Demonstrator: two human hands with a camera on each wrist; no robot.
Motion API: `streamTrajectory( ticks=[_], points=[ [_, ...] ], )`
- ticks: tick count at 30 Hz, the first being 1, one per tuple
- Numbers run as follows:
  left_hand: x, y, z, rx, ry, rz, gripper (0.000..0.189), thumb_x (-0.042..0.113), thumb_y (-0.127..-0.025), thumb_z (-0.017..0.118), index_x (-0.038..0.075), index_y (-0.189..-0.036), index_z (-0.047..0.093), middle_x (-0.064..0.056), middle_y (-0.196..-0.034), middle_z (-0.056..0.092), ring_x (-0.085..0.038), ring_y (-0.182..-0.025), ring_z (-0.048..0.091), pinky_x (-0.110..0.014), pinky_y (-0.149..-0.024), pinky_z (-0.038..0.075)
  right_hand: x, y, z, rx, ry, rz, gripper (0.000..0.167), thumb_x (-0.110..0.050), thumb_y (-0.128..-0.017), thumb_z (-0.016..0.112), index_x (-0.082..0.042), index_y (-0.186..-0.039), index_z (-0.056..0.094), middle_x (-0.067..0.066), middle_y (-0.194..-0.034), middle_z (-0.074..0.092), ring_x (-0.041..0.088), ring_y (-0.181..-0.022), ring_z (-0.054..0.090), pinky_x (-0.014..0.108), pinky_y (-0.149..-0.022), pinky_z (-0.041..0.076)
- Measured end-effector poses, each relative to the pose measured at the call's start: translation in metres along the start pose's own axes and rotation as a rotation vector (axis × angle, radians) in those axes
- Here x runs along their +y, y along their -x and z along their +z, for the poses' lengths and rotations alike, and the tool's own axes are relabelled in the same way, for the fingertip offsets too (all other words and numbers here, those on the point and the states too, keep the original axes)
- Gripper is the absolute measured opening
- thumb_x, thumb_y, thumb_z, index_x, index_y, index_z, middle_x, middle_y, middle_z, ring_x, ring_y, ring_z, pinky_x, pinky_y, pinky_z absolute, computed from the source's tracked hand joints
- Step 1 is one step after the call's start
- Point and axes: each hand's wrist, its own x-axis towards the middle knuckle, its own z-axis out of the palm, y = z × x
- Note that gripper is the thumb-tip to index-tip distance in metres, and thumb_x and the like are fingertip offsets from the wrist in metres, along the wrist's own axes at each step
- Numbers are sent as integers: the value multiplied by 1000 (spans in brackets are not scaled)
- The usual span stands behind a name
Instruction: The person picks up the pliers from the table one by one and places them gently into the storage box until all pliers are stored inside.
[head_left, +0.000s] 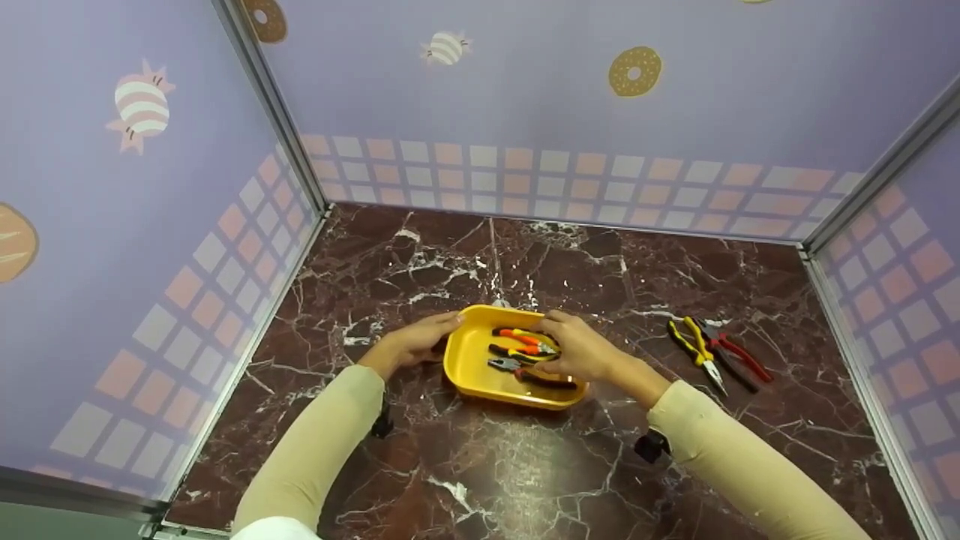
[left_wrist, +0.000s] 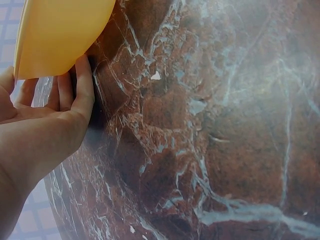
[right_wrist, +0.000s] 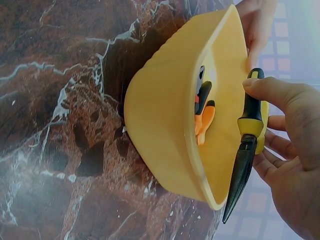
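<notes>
A yellow plastic basket [head_left: 480, 367] sits on the marble-patterned surface in the head view. My left hand [head_left: 412, 340] grips its left end, thumb at the rim and fingers against the outside, as the left wrist view shows. Over the basket, my right hand [head_left: 581, 349] pinches needle-nose pliers [right_wrist: 250, 120] with black and yellow handles and dark jaws, the thumb on one handle. Within the basket lie orange-handled pliers [head_left: 519, 335] and pliers with dark handles [head_left: 547, 380]; my right hand partly covers the contents in the head view.
To the right of the basket lie yellow-and-black long-nose pliers [head_left: 701, 349] beside red-and-black pliers [head_left: 739, 358]. Printed panels [head_left: 525, 97] wall in the surface at the back and both sides, with metal rails [head_left: 279, 105] at the corners. Small white flecks dot the surface.
</notes>
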Motion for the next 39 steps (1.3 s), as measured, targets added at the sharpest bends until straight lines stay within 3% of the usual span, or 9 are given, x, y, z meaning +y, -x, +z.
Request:
streamTrajectory(
  ticks=[7, 12, 23, 31, 39],
  points=[
    [0, 1, -1, -22, -3, -1, 60, 42, -114, 49, 17, -167, 35, -14, -154, 54, -28, -128, 61, -50, -105, 54, -5, -3, 6, -1, -17, -4, 59, -30, -83, 92, -3, -131, 70, 13, -127, 67, 32, -114, 66, 50, -102, 54],
    [0, 0, -1, -6, 5, -9, 63, 42, -114, 50, 16, -168, 32, -14, -158, 49, -27, -130, 60, -50, -106, 53, -8, -5, 10, -7, -20, -15, 58, -33, -84, 91, -4, -130, 71, 13, -128, 67, 32, -118, 64, 47, -105, 52],
    [0, -1, -1, 12, -6, -11, 62, 41, -113, 50, 17, -168, 34, -15, -159, 48, -28, -132, 58, -51, -108, 52, -14, -1, 21, -7, -38, -44, 60, -27, -83, 93, -2, -131, 69, 14, -122, 67, 30, -110, 65, 48, -98, 55],
    [0, 1, -1, -3, -7, 1, 61, 41, -114, 50, 15, -167, 35, -15, -157, 51, -27, -130, 59, -50, -107, 53, -18, -2, 27, -17, -37, -37, 61, -27, -82, 93, -2, -132, 69, 13, -124, 67, 30, -111, 64, 47, -100, 54],
    [2, 3, 1, -33, -30, 10, 58, 43, -114, 47, 19, -166, 36, -13, -153, 55, -27, -129, 61, -51, -107, 52, -21, -6, 31, 3, -49, -57, 60, -28, -81, 93, -1, -130, 69, 12, -118, 67, 26, -103, 64, 45, -94, 55]
  ],
)
